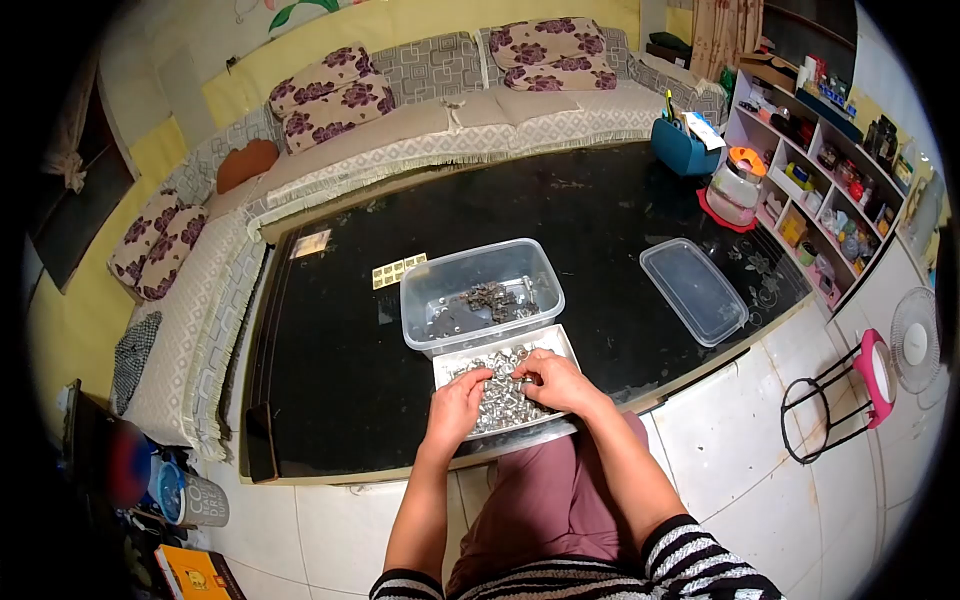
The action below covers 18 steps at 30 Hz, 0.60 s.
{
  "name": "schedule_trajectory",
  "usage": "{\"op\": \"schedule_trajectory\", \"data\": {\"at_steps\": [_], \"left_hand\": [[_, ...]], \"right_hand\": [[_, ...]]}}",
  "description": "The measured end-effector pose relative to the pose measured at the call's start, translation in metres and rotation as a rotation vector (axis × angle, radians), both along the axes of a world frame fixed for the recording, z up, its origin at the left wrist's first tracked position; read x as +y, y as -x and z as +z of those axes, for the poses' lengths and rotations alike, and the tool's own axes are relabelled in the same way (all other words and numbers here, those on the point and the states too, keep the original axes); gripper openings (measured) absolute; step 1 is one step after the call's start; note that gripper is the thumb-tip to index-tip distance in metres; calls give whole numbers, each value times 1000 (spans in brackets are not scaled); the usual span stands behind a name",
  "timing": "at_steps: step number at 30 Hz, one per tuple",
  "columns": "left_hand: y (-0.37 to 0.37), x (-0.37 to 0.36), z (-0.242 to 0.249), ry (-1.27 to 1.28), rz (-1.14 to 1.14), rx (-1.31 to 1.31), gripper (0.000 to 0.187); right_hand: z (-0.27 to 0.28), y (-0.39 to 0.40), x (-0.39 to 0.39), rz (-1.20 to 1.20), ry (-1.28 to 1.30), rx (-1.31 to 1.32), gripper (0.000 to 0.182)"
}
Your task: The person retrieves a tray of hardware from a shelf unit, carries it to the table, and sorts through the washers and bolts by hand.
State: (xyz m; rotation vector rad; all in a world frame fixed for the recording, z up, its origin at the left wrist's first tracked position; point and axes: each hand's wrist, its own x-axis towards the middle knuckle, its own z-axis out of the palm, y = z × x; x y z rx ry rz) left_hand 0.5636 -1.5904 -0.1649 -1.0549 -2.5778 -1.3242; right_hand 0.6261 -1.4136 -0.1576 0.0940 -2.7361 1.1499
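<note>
A shallow white tray (562, 343) full of small silvery metal parts (505, 405) lies at the near edge of the black table. My left hand (460, 402) rests over the tray's left part, its fingers drawn together among the parts. On the right side, my right hand (550, 380) has its fingers bent and pressed together over the same heap. Whatever either hand pinches is too small to make out. Right behind the tray stands a clear plastic box (545, 270), with darker small metal pieces (495, 300) on its bottom.
The black table (330, 370) carries a clear lid (695, 290) at the right, a sticker sheet (398, 271), a teal holder (685, 148) and a glass jug (735, 190). Beyond it runs a sofa (420, 130). A stool (875, 380) and a fan (915, 340) stand right.
</note>
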Motion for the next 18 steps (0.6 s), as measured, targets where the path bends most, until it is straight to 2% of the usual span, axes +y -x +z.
{"op": "schedule_trajectory", "data": {"at_steps": [5,7,13,15,18], "left_hand": [[-2,-1,5,5,3,-33,14],[-3,-1,6,-2,6,-33,14],[-1,-1,3,-29,31,-100,12],[0,1,6,-309,18,-474,12],[9,4,7,-326,-42,-554,11]], "right_hand": [[7,-3,-2,-1,43,-71,23],[4,-3,-5,22,68,119,27],[2,2,-16,108,-50,183,36],[7,4,-19,85,-7,138,36],[7,10,-25,88,70,119,27]]}}
